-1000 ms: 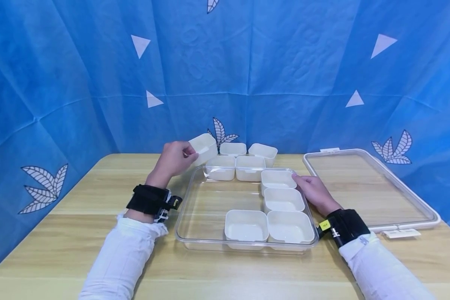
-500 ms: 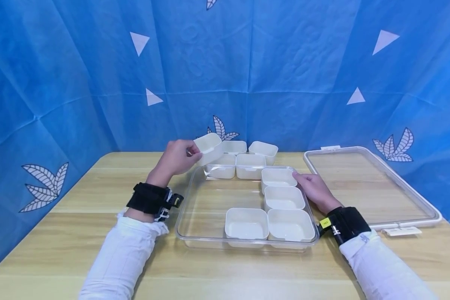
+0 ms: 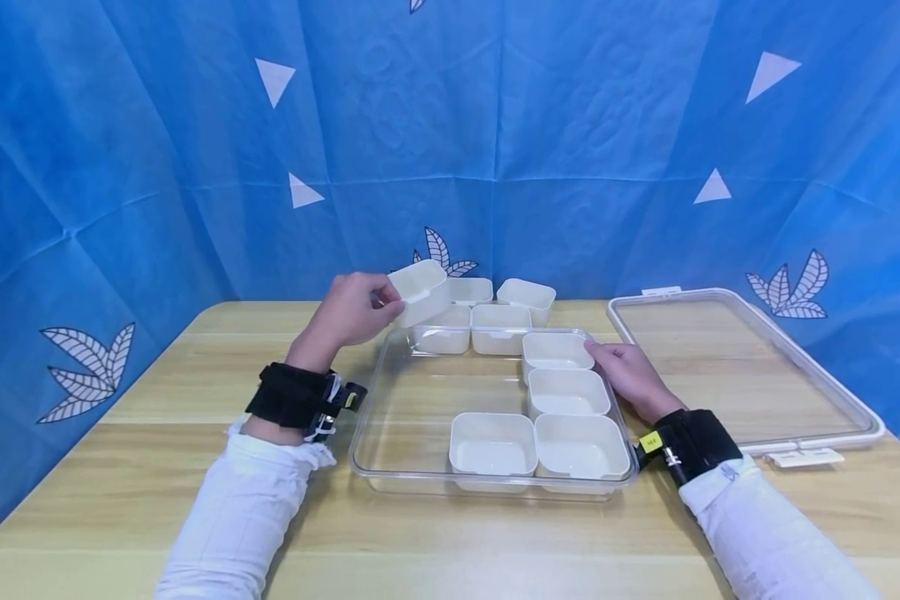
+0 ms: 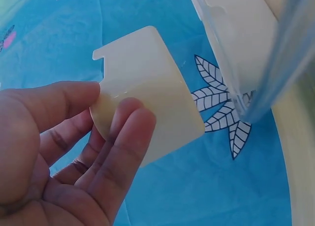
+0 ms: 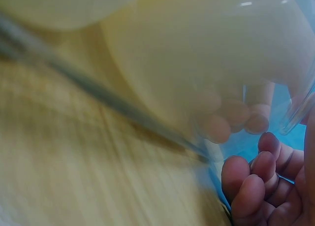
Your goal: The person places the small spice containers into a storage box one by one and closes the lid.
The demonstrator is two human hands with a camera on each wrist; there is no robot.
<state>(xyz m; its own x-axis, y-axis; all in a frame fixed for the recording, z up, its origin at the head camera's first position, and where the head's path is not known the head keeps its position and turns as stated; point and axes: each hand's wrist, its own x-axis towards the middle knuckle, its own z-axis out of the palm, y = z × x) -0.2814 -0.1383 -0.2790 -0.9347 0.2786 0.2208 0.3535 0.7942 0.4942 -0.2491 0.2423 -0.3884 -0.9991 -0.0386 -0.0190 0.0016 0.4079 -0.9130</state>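
Observation:
My left hand (image 3: 355,308) pinches a small cream plastic bin (image 3: 425,293) by one side, thumb and fingers at its edge. The bin is tilted in the air beyond the far left corner of a clear shallow box (image 3: 420,482). In the left wrist view, the bin's flat underside (image 4: 157,117) faces the camera. My right hand (image 3: 633,379) grips the clear box at its far right corner, thumb on the rim beside a bin (image 3: 557,350). The right wrist view shows its curled fingers (image 5: 248,196) outside the clear wall. Several cream bins (image 3: 492,448) stand inside along the right and front.
Behind the clear box stand several more cream bins (image 3: 501,321), partly overlapped by the held one. A clear lid (image 3: 742,367) with a white frame lies on the wooden table (image 3: 450,550) at right. A blue patterned cloth (image 3: 585,150) hangs behind the table.
My left hand has shifted a little to the right with the tilted bin, which now covers more of the bins behind. The right hand keeps its hold at the box corner.

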